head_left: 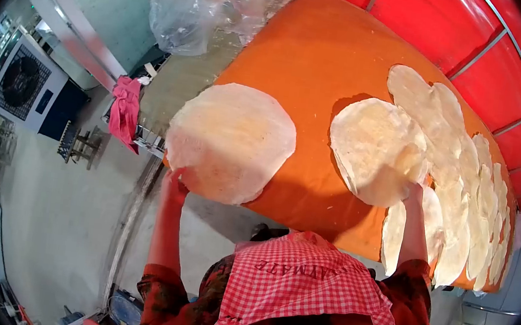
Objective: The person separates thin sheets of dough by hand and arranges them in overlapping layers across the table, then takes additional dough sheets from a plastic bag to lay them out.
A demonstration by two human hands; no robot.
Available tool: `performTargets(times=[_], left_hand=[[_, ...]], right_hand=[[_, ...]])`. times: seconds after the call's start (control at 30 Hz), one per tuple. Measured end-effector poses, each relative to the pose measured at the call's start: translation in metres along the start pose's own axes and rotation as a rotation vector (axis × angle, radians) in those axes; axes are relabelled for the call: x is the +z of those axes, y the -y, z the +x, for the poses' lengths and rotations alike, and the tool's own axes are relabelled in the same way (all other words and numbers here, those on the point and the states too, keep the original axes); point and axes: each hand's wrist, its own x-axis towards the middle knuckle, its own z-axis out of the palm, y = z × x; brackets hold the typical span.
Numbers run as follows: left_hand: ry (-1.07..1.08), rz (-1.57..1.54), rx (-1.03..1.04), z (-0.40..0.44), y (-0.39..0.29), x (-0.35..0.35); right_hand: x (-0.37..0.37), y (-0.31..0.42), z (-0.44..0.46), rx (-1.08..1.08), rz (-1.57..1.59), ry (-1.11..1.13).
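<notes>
A large, thin round flatbread (231, 137) lies at the left side of the orange-covered table, overhanging its near edge. My left hand (177, 182) pinches its lower left rim, the fingers partly hidden. To the right is a second round flatbread (371, 146), smaller in view. At its lower right edge, my right hand (414, 193) is closed on the rim, with the fingertips hard to see. Just beyond this hand, many more flatbreads (459, 166) lie overlapping toward the right end of the table.
The orange cloth (324, 54) covers the long table. Clear plastic bags (188, 10) sit on a surface at the back left, with a pink cloth (125, 108) hanging nearby. A red panelled wall (431, 21) runs behind. An air cooler (25, 81) stands on the floor at left.
</notes>
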Motion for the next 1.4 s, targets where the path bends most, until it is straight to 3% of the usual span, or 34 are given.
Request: performTargets(times=[0.17,0.27,0.33,0.4,0.47,0.5,0.53,0.6,0.7,0.77,0.8,0.87,0.93,1.0,1.13,1.23,1.37,1.4], left_hand=[[-0.019,0.121,0.137,-0.011,-0.024,0.029],[0.141,0.204,0.306,0.02,-0.056,0.039],[0.221,0.606,0.612,0.084,-0.093,0.005],[0.243,0.486,0.47,0.011,-0.169,0.126],[0.18,0.608,0.565,-0.003,-0.218,0.171],[0.098,0.709,0.633,0.003,-0.239,0.183],[0.193,0.901,0.861,0.0,-0.257,0.199],[0.243,1.128,1.066,-0.013,-0.265,0.232],[0.427,1.412,1.406,-0.023,-0.218,0.266],[0.538,1.523,1.399,-0.032,-0.156,0.282],[0.564,1.72,1.121,-0.031,-0.123,0.288],[0.752,1.582,1.489,0.01,-0.035,0.26],[0.812,1.924,0.992,0.012,0.018,0.238],[0.771,1.824,1.08,0.014,0.05,0.207],[0.677,1.586,1.228,-0.002,0.062,0.183],[0.524,1.523,1.074,0.015,0.05,0.164],[0.29,1.724,1.164,0.052,0.031,0.145],[0.259,1.817,1.123,0.054,0.028,0.144]], right_hand=[[0.012,-0.009,-0.003,0.04,0.036,-0.036],[0.013,-0.01,-0.003,0.041,0.111,-0.01],[0.004,-0.014,0.003,0.0,0.088,0.037],[0.012,-0.004,-0.006,-0.005,0.01,0.007],[0.031,0.01,-0.03,-0.006,-0.038,-0.02],[0.036,0.015,-0.038,-0.008,-0.064,-0.033],[0.039,0.02,-0.046,0.008,-0.082,-0.042],[0.043,0.025,-0.057,0.038,-0.118,-0.058],[0.042,0.022,-0.069,0.033,-0.102,-0.117],[0.034,0.011,-0.07,-0.018,-0.137,-0.258],[0.028,0.003,-0.068,-0.043,-0.156,-0.328],[0.008,-0.023,-0.058,-0.255,-0.326,-0.429],[0.005,-0.035,-0.062,-0.472,-0.451,-0.493],[0.024,-0.028,-0.098,-0.686,-0.527,-0.531],[0.074,0.003,-0.169,-0.778,-0.394,-0.386],[0.095,-0.001,-0.166,-0.698,-0.265,-0.061],[0.19,0.018,-0.189,-0.71,-0.257,0.286],[0.215,0.023,-0.194,-0.894,-0.378,0.358]])
